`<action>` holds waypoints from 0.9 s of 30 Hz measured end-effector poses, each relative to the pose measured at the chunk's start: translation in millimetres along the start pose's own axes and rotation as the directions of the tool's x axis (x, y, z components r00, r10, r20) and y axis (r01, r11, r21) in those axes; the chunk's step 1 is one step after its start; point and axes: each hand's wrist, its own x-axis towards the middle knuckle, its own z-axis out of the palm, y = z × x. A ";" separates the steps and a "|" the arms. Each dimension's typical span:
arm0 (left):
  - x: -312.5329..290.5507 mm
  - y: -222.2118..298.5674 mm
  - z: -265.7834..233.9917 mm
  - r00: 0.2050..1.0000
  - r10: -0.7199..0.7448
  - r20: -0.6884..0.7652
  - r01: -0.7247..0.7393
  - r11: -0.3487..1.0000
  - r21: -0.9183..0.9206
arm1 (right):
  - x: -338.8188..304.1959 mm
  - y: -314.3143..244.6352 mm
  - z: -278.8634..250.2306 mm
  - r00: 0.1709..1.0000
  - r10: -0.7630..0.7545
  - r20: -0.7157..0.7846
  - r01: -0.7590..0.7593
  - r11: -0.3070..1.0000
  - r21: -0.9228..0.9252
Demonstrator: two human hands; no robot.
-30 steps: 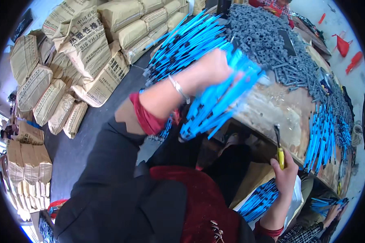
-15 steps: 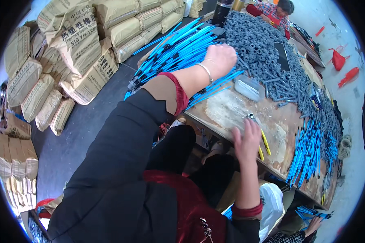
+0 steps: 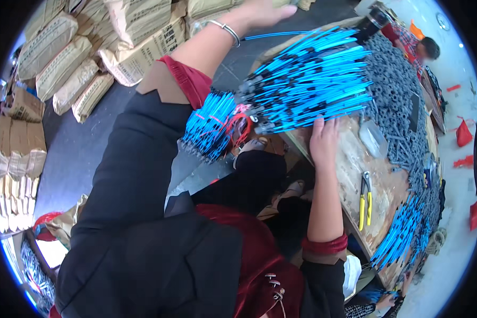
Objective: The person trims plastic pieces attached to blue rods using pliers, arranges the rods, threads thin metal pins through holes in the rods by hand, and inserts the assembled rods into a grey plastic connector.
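Note:
A broad pile of thin blue rods (image 3: 323, 79) with black and grey fittings lies on the table. My left hand (image 3: 262, 13) is stretched out past the pile's far left side, partly cut off by the upper edge; its thumb sticks out and I see nothing held. My right hand (image 3: 324, 140) rests at the pile's near edge, fingers extended and their tips against the rods. Yellow-handled pliers (image 3: 365, 199) lie on the table to its right. Beyond them is a clear plastic box (image 3: 373, 139).
Grey plastic fittings (image 3: 395, 95) are heaped behind the box. More blue rods (image 3: 400, 233) lie at the right, and bundled rods (image 3: 209, 124) sit low beside the table. Paper sacks (image 3: 63, 58) are stacked left. Another person (image 3: 416, 47) sits far right; another's hand (image 3: 384, 302) shows lower right.
My view has swung left. My left hand has gone from over the rods to beyond their far left side. The right hand has moved from beside the pliers to the rods' near edge.

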 end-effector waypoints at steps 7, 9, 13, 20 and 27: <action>-38.9 -11.8 -4.3 0.849 -0.172 0.500 0.212 0.977 -0.023 | 0.5 -1.0 -25.9 0.994 0.010 0.107 0.055 0.808 -0.587; -44.3 4.9 -18.3 0.890 -0.086 0.448 0.065 0.996 0.063 | -4.0 -6.9 -31.1 0.995 0.029 0.092 0.024 0.848 -0.529; -73.2 39.5 -38.2 0.855 -0.018 0.519 -0.044 0.993 0.107 | -15.2 -6.0 -27.7 0.996 0.021 0.089 0.027 0.864 -0.502; -95.9 47.3 -11.1 0.920 0.150 0.362 -0.173 0.985 0.030 | -20.6 0.1 -32.1 0.997 0.048 0.063 -0.012 0.877 -0.481; -72.3 26.0 -26.2 0.989 -0.110 0.097 0.117 0.991 -0.063 | -37.2 -27.4 -87.4 0.996 0.086 -0.010 -0.081 0.884 -0.461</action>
